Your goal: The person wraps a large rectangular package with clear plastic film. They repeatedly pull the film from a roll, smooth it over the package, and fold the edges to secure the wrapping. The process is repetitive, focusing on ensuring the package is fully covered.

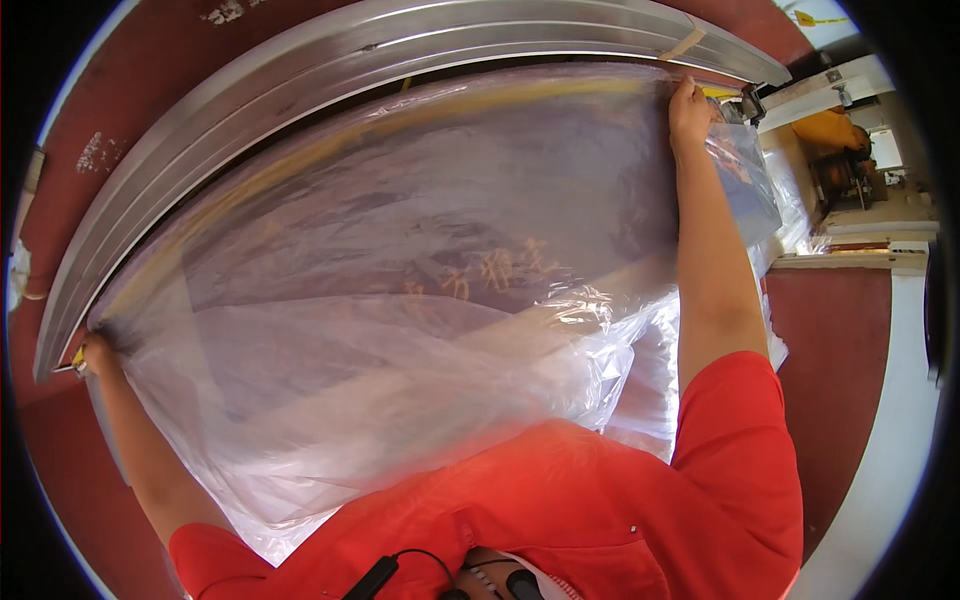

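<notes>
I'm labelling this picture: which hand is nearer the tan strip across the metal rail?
Right. The right hand, on the plastic sheeting, is just below the tan strip; the left hand is far off, near the other end of the metal rail.

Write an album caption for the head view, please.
Left hand and right hand, spread wide, grip a see-through plastic sheet along its far edge, beside a long metal rail.

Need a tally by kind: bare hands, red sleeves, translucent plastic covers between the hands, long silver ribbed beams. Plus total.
Bare hands: 2 (left hand, right hand)
Red sleeves: 2 (left sleeve, right sleeve)
Translucent plastic cover: 1
Silver ribbed beam: 1
Total: 6
</notes>
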{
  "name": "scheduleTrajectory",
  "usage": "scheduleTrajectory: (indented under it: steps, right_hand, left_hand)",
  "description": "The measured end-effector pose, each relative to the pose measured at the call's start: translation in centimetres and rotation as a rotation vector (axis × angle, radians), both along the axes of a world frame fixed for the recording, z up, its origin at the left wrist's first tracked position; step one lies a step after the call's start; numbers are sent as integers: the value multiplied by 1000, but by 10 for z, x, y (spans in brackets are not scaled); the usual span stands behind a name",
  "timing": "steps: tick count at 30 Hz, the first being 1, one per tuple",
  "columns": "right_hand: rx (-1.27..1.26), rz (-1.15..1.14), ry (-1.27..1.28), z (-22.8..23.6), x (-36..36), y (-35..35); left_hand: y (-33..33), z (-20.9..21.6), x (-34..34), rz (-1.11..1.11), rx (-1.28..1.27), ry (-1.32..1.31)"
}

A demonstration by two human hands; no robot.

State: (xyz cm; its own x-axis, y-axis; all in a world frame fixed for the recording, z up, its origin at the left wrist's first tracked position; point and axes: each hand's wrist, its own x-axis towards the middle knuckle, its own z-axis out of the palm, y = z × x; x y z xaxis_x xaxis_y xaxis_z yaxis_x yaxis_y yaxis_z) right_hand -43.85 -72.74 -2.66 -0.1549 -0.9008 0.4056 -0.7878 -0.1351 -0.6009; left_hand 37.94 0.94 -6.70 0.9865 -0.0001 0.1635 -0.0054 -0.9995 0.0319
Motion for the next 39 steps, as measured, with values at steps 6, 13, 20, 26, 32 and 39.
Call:
scheduleTrajectory:
  steps: [6,13,20,26,32,39]
  right_hand:
    - [40,-10,38,5,-6,-3]
    - [105,89,-195,12,-27,-6]
    - [-303,455,-90,58,31,66]
    - [-116,1228,449,75,75,229]
    - [-61,1327,660,50,44,301]
    - [-61,1236,498,41,37,309]
  left_hand:
    - [-20,-31,-31,-478,828,-275]
    - [-91,6,-103,-237,-417,130]
    - [-33,70,-85,-338,-823,564]
    - [82,111,-144,-368,-333,239]
    - [89,94,-151,-543,678,139]
    - [-408,101,-554,-1708,-408,280]
